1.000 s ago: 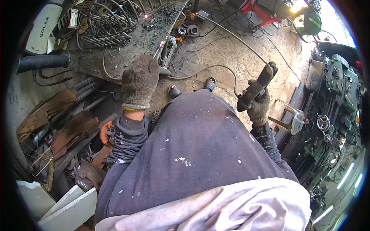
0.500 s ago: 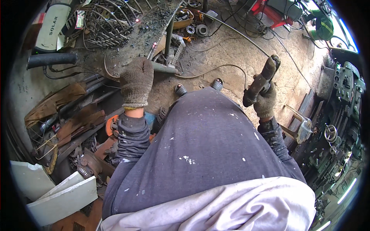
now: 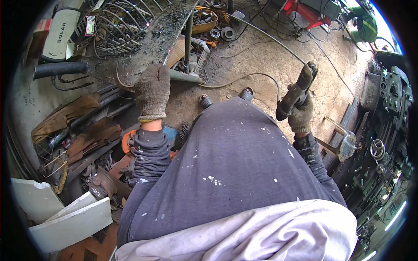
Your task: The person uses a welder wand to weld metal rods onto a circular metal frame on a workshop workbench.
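Note:
My left hand, in a brown knitted glove, is closed in a fist at the near edge of the dirty metal workbench. What it grips, if anything, is hidden. My right hand, gloved alike, is closed around a dark, worn, curved tool that looks like a welding electrode holder, held upright away from the bench. A thin cable loops over the floor to the tool's side. From its top end a long thin rod or cable runs off to the far left. A curved-bar metal frame lies on the bench.
Scrap metal and rusty sheets fill the left side, with white boards nearer. A hammer-like tool and dark machinery stand right. Beyond the bench are a yellow parts tray, a red stool and tangled cables.
The view has shifted slightly. Small red glowing spots on the bench look fainter. Both hands keep nearly the same place and the same grip.

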Demonstrator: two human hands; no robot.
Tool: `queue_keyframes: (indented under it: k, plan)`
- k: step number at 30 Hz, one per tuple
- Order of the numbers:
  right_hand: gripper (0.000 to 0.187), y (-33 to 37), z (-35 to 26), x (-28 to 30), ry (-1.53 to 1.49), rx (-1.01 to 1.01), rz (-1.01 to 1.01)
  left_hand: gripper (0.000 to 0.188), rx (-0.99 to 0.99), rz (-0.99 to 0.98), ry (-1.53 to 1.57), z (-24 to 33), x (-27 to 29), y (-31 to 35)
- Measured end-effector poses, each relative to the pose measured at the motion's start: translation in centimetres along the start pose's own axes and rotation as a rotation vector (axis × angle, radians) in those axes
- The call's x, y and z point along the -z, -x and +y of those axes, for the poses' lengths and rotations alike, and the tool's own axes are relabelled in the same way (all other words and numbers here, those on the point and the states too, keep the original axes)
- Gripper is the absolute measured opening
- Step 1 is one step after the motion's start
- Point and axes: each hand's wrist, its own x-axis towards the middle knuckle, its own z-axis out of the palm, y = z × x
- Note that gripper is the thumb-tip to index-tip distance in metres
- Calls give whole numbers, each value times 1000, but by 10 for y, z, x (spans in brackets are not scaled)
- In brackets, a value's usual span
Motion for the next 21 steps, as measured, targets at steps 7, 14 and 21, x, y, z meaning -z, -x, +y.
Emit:
queue_keyframes:
  k: [7,14,21]
  plan:
    - [56,8,0,-1,-15,-44,41,24,-29,113,-6,-21,-4,5]
    - [53,14,9,4,-120,-18,27,25,-52,237,-26,-38,-14,5]
    - [52,9,20,10,-28,-14,7,24,-34,252,-21,-27,-13,7]
